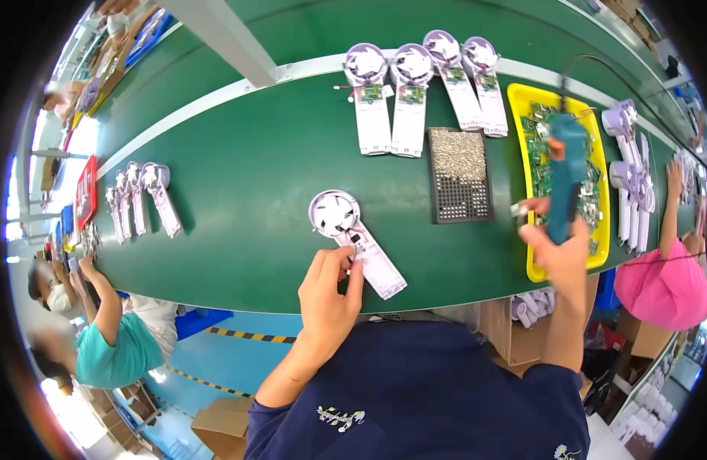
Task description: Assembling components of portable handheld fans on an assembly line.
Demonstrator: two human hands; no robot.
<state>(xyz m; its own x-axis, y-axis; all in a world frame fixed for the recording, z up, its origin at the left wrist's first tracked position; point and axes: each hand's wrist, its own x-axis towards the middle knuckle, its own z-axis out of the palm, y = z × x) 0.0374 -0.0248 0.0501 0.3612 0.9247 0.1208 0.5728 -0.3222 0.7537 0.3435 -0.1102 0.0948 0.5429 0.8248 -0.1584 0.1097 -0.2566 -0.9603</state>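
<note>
Left hand (329,287) pinches small part on white fan half (356,241) lying on green belt (246,184). Right hand (562,247) grips blue screwdriver (564,180) above yellow tray (520,100). Black screw tray (459,175) between. Four more fan halves (422,92) lie farther back.

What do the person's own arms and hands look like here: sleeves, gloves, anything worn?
Both forearms are bare, and the left hand and right hand wear no gloves. Short dark navy sleeves end above the elbows. The navy top carries a small light embroidered flower sprig. No watch or rings are visible.
</note>
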